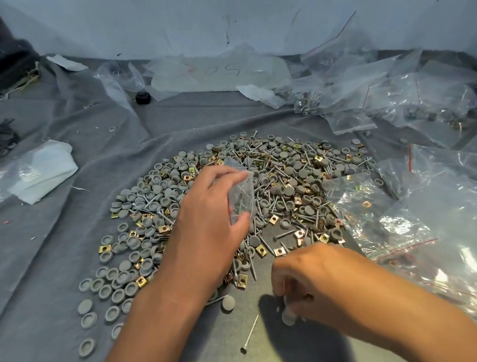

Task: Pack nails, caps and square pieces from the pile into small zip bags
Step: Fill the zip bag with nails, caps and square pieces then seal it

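Covering the work surface, a wrinkled grey cloth [70,243] is seen below a pale wall [197,18], with clear plastic bags [391,86] strewn along the back and right. A small zip bag [240,197] holding nails is pinched upright between the thumb and fingers of the left hand [206,223], above the pile [259,185] of round grey caps, shiny nails and brassy square pieces. A grey cap [288,317] is pinched by the curled fingers of the right hand [312,281], near a loose nail [249,335].

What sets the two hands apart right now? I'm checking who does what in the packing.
The left hand is raised over the pile, pinching a small zip bag with nails inside; the right hand is low on the cloth, fingers curled round a grey cap. Both are bare.
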{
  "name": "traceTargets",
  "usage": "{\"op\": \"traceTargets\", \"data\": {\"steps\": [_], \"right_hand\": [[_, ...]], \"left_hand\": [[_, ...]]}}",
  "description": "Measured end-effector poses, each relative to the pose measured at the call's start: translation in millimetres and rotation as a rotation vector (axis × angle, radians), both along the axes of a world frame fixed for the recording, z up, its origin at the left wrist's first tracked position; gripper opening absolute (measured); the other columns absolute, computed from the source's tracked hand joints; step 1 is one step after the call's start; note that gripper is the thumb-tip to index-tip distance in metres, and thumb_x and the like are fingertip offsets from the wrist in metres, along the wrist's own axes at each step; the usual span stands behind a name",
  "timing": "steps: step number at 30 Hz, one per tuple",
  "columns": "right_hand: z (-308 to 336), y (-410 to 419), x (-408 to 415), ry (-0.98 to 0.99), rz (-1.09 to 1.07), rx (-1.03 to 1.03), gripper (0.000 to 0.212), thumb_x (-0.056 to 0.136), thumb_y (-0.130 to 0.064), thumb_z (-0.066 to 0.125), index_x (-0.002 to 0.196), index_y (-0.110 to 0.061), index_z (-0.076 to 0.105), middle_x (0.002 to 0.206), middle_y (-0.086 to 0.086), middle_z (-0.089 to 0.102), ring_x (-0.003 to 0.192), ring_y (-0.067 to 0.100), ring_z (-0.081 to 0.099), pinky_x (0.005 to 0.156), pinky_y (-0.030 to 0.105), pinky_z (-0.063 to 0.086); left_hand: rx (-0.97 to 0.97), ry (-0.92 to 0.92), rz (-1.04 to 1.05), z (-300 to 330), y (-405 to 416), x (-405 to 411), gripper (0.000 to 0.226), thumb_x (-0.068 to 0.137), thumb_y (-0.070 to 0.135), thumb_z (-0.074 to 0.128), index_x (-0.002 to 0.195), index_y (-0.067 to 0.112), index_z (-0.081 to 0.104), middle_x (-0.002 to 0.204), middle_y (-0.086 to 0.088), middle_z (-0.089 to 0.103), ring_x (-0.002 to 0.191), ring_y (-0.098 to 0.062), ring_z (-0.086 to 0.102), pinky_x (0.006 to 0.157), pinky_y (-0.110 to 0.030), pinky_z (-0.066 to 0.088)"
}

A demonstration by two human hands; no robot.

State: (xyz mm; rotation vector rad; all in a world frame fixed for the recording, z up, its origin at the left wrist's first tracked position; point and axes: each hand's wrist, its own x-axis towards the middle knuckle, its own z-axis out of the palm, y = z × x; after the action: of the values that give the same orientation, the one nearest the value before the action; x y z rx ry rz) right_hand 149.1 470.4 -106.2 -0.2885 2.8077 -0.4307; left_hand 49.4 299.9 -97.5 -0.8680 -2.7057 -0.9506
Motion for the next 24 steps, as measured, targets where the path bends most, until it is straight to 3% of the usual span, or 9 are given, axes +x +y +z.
{"op": "traceTargets", "data": {"steps": [2, 5, 7, 9, 12, 18, 21, 24], "right_hand": [[-1, 6, -4, 0.122, -0.103, -0.069, 0.024, 0.083, -0.043, 0.073, 0.100, -0.040, 0.055, 0.088, -0.019, 0.065, 0.083, 0.001, 0.062, 0.075, 0.026, 0.054], [4, 6, -16, 0.574, -0.248, -0.382, 0.016, 0.083, -0.037, 0.075, 0.098, -0.034, 0.069, 0.088, -0.023, 0.067, 0.084, -0.005, 0.062, 0.073, 0.006, 0.043], [6, -2, -24, 0.840, -0.251, -0.453, 0.019, 0.084, -0.033, 0.076, 0.098, -0.022, 0.073, 0.094, -0.018, 0.070, 0.085, -0.001, 0.062, 0.075, 0.006, 0.041], [3, -9, -34, 0.939, -0.218, -0.475, 0.016, 0.084, -0.028, 0.079, 0.094, -0.016, 0.074, 0.099, -0.011, 0.073, 0.090, 0.008, 0.064, 0.079, 0.015, 0.046], [-3, -14, -45, 0.889, -0.197, -0.422, 0.015, 0.083, -0.027, 0.079, 0.092, -0.015, 0.077, 0.101, -0.007, 0.075, 0.094, 0.017, 0.065, 0.083, 0.031, 0.051], [-6, -11, -45, 0.868, -0.192, -0.395, 0.014, 0.090, -0.029, 0.071, 0.097, -0.018, 0.076, 0.102, -0.007, 0.070, 0.094, 0.013, 0.062, 0.085, 0.023, 0.048], [-12, -14, -35, 0.448, -0.241, -0.302, 0.010, 0.089, -0.049, 0.063, 0.093, -0.039, 0.061, 0.094, -0.024, 0.057, 0.087, -0.005, 0.054, 0.076, 0.019, 0.048], [-27, -22, -25, 0.241, -0.217, -0.107, 0.029, 0.085, -0.061, 0.066, 0.092, -0.040, 0.046, 0.083, -0.024, 0.048, 0.077, -0.007, 0.044, 0.064, 0.021, 0.043]], "left_hand": [[-0.005, 0.005, -0.009, -1, 1, 0, 0.064, 0.080, 0.021, 0.077, 0.139, 0.027, 0.054, 0.124, 0.022, 0.044, 0.087, 0.002, 0.048, 0.083, 0.003, 0.038], [0.009, 0.010, -0.034, -2, 2, 1, 0.063, 0.080, 0.020, 0.078, 0.138, 0.026, 0.056, 0.122, 0.022, 0.045, 0.089, 0.008, 0.048, 0.090, -0.004, 0.040], [0.014, 0.008, -0.046, -2, 4, 2, 0.063, 0.079, 0.021, 0.079, 0.137, 0.026, 0.056, 0.123, 0.023, 0.045, 0.093, 0.007, 0.045, 0.093, -0.009, 0.043], [0.003, 0.013, -0.058, -3, 6, 3, 0.063, 0.077, 0.022, 0.081, 0.135, 0.028, 0.057, 0.122, 0.025, 0.044, 0.097, 0.008, 0.043, 0.091, -0.005, 0.038], [0.016, 0.012, -0.076, -4, 7, 2, 0.057, 0.077, 0.015, 0.080, 0.129, 0.028, 0.060, 0.119, 0.024, 0.045, 0.098, 0.009, 0.047, 0.089, -0.003, 0.037], [0.087, 0.018, 0.051, 2, -4, -5, 0.061, 0.080, 0.021, 0.079, 0.136, 0.024, 0.057, 0.123, 0.020, 0.047, 0.091, 0.000, 0.052, 0.086, 0.004, 0.037], [0.196, 0.088, 0.188, 11, -10, -8, 0.057, 0.079, 0.019, 0.077, 0.133, 0.018, 0.059, 0.120, 0.015, 0.047, 0.087, -0.002, 0.053, 0.086, 0.010, 0.029], [0.178, 0.141, 0.215, 13, -13, -10, 0.057, 0.080, 0.019, 0.076, 0.134, 0.015, 0.058, 0.122, 0.011, 0.048, 0.087, -0.002, 0.052, 0.091, 0.007, 0.030]]}}
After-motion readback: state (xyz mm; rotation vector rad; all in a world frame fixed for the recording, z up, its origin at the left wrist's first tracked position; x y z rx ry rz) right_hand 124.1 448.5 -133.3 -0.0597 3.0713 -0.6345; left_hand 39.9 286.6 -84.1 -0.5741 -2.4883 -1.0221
